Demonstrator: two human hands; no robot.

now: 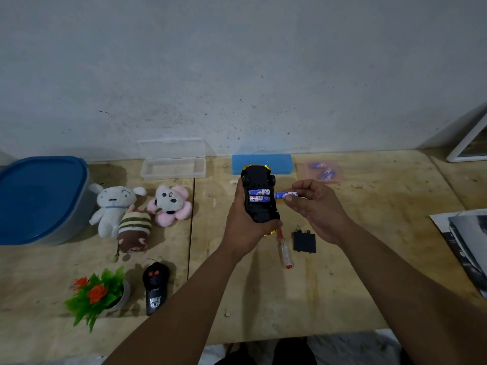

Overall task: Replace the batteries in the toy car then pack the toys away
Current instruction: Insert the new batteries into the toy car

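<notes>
My left hand (241, 227) grips the toy car (259, 177) upside down above the table, its black underside facing me. Two blue-white batteries (259, 195) lie in the open compartment. My right hand (315, 206) pinches a third battery (283, 195) just right of the car, level with the compartment. The black battery cover (304, 242) and a clear-handled screwdriver (284, 251) lie on the table below the car. A small bag with more batteries (323, 171) lies at the back right.
Three plush toys (142, 209) lie at the left beside a blue-lidded tub (39, 198). A black remote (155, 288) and a fake plant (97, 295) sit near the front edge. An open clear case (172, 167) and a blue case (282, 160) stand by the wall. Papers (463, 246) lie at the right.
</notes>
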